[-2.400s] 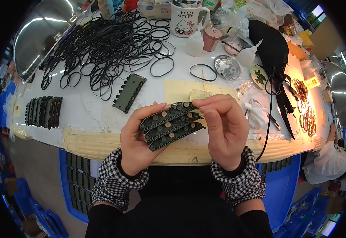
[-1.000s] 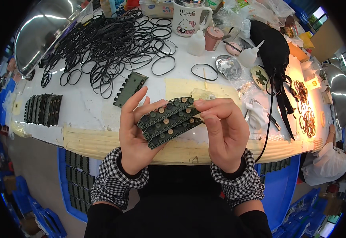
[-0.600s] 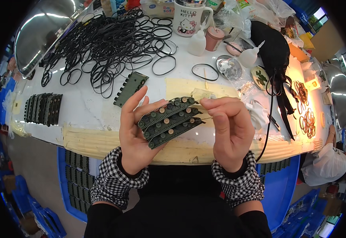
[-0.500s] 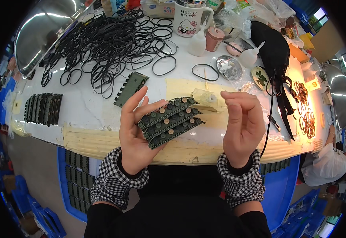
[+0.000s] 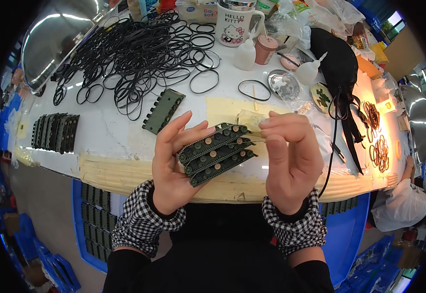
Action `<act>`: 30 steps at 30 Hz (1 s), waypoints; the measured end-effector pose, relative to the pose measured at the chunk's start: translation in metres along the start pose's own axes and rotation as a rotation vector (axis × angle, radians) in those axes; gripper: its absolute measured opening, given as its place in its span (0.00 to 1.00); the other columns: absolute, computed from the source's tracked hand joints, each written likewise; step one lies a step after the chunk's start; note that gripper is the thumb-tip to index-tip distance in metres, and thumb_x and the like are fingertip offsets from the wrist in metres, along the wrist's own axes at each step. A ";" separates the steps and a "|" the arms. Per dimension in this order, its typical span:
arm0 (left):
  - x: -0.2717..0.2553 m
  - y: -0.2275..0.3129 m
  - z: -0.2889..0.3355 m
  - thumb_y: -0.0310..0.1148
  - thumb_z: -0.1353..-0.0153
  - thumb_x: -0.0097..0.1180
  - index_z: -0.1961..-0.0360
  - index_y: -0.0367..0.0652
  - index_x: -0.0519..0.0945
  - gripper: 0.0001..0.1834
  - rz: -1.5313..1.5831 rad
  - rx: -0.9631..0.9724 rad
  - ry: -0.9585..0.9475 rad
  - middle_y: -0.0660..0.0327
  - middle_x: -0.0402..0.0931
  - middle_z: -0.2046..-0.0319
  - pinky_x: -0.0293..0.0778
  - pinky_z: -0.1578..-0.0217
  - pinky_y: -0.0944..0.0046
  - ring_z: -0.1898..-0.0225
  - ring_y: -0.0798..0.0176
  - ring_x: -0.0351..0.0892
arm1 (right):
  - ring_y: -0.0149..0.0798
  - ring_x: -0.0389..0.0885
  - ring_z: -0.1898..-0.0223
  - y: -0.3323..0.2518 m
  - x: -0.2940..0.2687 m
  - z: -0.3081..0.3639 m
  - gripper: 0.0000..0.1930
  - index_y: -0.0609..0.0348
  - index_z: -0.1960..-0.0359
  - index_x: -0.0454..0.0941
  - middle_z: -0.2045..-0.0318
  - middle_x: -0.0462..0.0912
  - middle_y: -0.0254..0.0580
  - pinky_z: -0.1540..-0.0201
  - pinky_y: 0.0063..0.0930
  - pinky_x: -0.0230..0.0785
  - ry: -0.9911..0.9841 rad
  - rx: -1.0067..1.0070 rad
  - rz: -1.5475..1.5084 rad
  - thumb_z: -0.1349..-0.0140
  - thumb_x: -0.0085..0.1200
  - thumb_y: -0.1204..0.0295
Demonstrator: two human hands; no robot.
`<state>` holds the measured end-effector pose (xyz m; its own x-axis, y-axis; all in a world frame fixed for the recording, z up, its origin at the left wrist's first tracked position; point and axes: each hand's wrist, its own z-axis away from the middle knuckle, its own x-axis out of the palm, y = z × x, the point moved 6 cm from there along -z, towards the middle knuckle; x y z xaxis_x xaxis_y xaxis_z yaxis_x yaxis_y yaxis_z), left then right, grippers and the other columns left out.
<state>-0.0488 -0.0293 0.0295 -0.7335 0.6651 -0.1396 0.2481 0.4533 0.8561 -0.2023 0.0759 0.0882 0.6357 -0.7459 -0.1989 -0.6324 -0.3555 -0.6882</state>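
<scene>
Right hand (image 5: 293, 166): moved left since the previous frame, its fingertips back close to the strip ends after standing farther off. Left hand (image 5: 171, 173): shifted slightly right, together with its load. Loose goods on the table (image 5: 110, 115): same arrangement as before.

Strips (image 5: 215, 154), dark green: three visible, fanned, studs showing in dark and copper tones; held in the left hand above the near edge of the table, right ends tilted toward the far side. Left hand: closed round the left ends, palm up. Right hand: apart from the left, thumb and forefinger bent toward each other at the strips' right ends; contact, and any thin item between the fingertips, too small to tell.

Single strip (image 5: 164, 111), green: flat on the table, beyond the left hand. Row of strips (image 5: 55, 133): upright, packed side by side, far left. Bands (image 5: 140, 53), black: tangled heap, far left. Tape (image 5: 218, 110), yellow: patch just beyond the held strips. Wooden stick (image 5: 255, 95): one, lying at the tape. Foil dish (image 5: 284, 84): far right of the stick. Mug (image 5: 232, 27), white: far side, beside a pink cup (image 5: 265, 50). Tray (image 5: 79, 219), blue: below the table, left, bearing further strips.
</scene>
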 end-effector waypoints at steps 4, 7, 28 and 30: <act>0.001 0.001 0.000 0.26 0.52 0.74 0.35 0.38 0.58 0.46 -0.021 -0.020 0.009 0.55 0.79 0.47 0.46 0.29 0.45 0.39 0.55 0.73 | 0.41 0.79 0.64 0.002 0.022 0.001 0.04 0.62 0.68 0.78 0.68 0.82 0.42 0.60 0.30 0.71 -0.057 0.072 -0.138 0.40 0.61 0.77; -0.001 0.000 0.000 0.27 0.52 0.74 0.37 0.40 0.60 0.44 -0.041 -0.038 0.009 0.56 0.80 0.48 0.45 0.29 0.46 0.39 0.56 0.73 | 0.41 0.79 0.65 0.002 0.028 0.000 0.03 0.62 0.68 0.79 0.68 0.82 0.42 0.61 0.30 0.71 -0.064 0.110 -0.157 0.40 0.61 0.77; -0.004 -0.002 0.003 0.26 0.52 0.72 0.37 0.37 0.59 0.44 -0.084 -0.012 0.019 0.53 0.78 0.47 0.52 0.31 0.50 0.38 0.54 0.72 | 0.43 0.77 0.66 0.016 -0.019 -0.007 0.05 0.63 0.69 0.76 0.69 0.81 0.41 0.61 0.31 0.68 0.090 -0.110 0.427 0.41 0.61 0.78; -0.006 -0.001 0.002 0.24 0.52 0.71 0.35 0.37 0.56 0.46 -0.158 0.048 -0.040 0.50 0.75 0.45 0.64 0.34 0.53 0.36 0.49 0.70 | 0.44 0.76 0.66 0.016 -0.021 -0.007 0.06 0.61 0.69 0.76 0.70 0.80 0.41 0.62 0.33 0.67 0.040 -0.184 0.628 0.42 0.62 0.78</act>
<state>-0.0437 -0.0326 0.0287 -0.7405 0.6057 -0.2911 0.1622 0.5815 0.7972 -0.2291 0.0817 0.0865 0.1063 -0.8620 -0.4957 -0.9455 0.0666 -0.3187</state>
